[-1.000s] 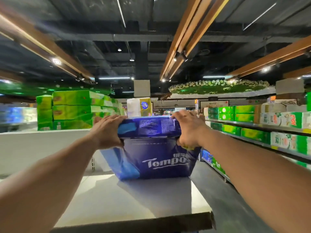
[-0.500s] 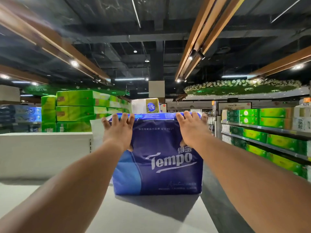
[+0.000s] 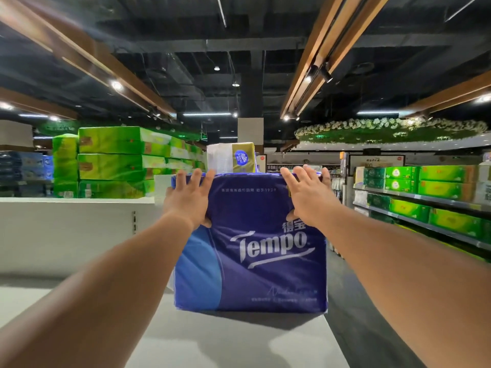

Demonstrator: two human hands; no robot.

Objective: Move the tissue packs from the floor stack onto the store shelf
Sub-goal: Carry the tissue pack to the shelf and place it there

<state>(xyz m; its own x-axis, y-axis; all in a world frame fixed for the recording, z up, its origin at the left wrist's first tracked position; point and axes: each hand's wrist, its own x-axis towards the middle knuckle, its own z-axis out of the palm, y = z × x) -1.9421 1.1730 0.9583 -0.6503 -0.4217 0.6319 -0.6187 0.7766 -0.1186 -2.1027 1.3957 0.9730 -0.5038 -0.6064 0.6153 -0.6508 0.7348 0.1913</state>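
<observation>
I see the blue Tempo tissue pack [image 3: 249, 243] standing upright on the white shelf top [image 3: 228, 341]. My left hand [image 3: 187, 199] and right hand [image 3: 305, 195] press flat against its upper front face, fingers straight and spread, thumbs beneath, hands apart at opposite corners.

Tissue pack [image 3: 249, 243]: deep blue-purple wrapper, lighter blue curved panel at its lower left, white "Tempo" lettering with a white swoosh under it, small pale text near top and bottom edges. Shelf top [image 3: 233, 341]: plain light grey, white back wall. Stacked packs [image 3: 111, 163] on the left: bright green with yellow-green shading and small brown marks. Pack behind [image 3: 231, 158]: white with a gold panel and round blue logo. Right-side shelves [image 3: 425, 197]: green and yellow-green packs, a few white ones. Ceiling [image 3: 186, 49]: black, with tan wood-toned beams.
</observation>
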